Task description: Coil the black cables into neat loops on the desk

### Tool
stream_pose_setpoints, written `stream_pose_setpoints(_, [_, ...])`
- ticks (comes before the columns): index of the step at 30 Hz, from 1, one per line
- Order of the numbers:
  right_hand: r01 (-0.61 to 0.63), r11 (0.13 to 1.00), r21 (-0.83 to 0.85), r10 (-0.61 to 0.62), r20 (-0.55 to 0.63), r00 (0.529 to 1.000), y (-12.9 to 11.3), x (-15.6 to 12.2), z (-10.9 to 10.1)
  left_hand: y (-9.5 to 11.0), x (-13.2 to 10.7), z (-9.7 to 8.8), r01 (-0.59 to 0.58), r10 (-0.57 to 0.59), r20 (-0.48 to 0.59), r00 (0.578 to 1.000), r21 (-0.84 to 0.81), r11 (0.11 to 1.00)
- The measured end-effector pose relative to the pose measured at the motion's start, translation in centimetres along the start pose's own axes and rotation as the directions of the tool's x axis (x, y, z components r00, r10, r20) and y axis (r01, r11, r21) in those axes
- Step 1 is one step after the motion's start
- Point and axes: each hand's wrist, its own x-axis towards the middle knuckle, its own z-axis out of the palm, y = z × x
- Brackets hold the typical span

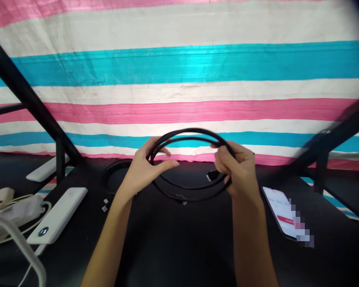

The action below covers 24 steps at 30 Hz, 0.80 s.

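Over the black tabletop [85, 233], a hand could pass between the white rectangular power bank [61, 215] and left forearm [110, 239]. The looped black cable [197, 130] obstructs the middle; slanting black bars [37, 101] flank both sides; a pink-white-blue striped plastic sheet [179, 63] blocks the back.

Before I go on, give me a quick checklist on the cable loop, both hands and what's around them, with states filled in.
1. Right hand closed on the looped cable: ok.
2. Left hand closed on it: not ok; the thumb stands apart from the fingers, with the loop passing between.
3. Strands gathered together: not ok; they spread apart along the bottom of the loop.
4. Plug near the right hand, hanging free or lying on the table: cannot tell.
5. Phone apart from the loop: ok; it lies right of the right hand.
6. Second coil separate from the held cable: cannot tell; the left hand hides part of it.
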Motion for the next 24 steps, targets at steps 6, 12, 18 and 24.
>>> stream_pose_setpoints(6, [0.088,0.987,0.134,-0.05,-0.263,0.964,0.3,0.8,0.1,-0.7,0.3,2.1,0.178,-0.182,0.038,0.983,-0.47,0.864])
stream_pose_setpoints(12, [-0.074,0.997,-0.024,0.074,0.005,0.997,0.8,0.9,-0.9,-0.4,0.4,0.6,0.268,-0.283,0.055,0.958,-0.529,0.805])
stream_pose_setpoints(18, [-0.106,0.967,-0.234,0.164,0.244,0.956,0.0,0.0,0.4,-0.3,-0.1,-0.3,0.406,-0.365,0.197,0.91,-0.245,0.881])
stream_pose_setpoints(24, [-0.03,0.973,-0.23,0.081,0.216,0.973,0.3,0.0,1.7,0.3,-0.3,-0.1,0.469,-0.387,0.305,0.87,-0.272,0.84])
